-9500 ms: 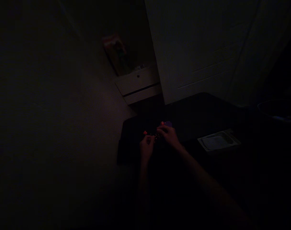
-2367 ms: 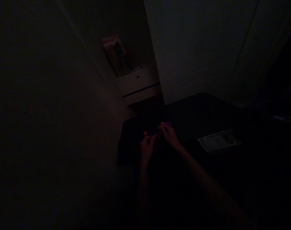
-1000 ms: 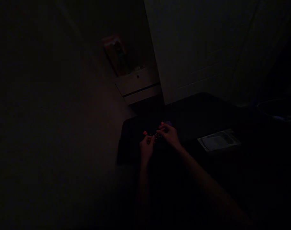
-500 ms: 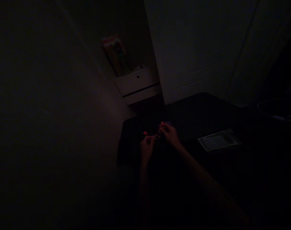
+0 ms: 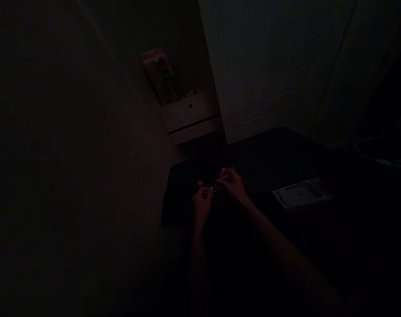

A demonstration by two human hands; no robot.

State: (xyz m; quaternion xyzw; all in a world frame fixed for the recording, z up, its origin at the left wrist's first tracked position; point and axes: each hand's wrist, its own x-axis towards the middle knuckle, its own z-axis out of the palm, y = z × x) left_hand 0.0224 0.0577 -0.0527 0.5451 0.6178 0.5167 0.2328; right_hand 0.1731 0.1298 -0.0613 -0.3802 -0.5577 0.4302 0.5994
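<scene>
The scene is very dark. My left hand (image 5: 202, 204) is at the near side of a dark table (image 5: 269, 154), thumb and forefinger curled together in a pinch. Just to its right and slightly farther off, my right hand (image 5: 235, 184) has its fingers closed in a pinch too. Whatever either hand holds is too small and dim to make out. Between the fingertips lie several tiny shiny bits (image 5: 216, 188), bead-like. A small red piece (image 5: 200, 183) lies just beyond my left hand. Behind my right fingers shows a small orange-red piece (image 5: 223, 169).
A flat pale packet or booklet (image 5: 302, 193) lies right of my right arm. Past the table stand a white drawer unit (image 5: 189, 115) with a colourful box-like thing (image 5: 159, 75) on top, and a pale panelled door (image 5: 269, 66). A wall (image 5: 88, 154) runs along the left.
The light has dimmed and its reddish glow has weakened. My right fingertips have shifted slightly left and down, toward the small bits. My left hand has stayed nearly still.
</scene>
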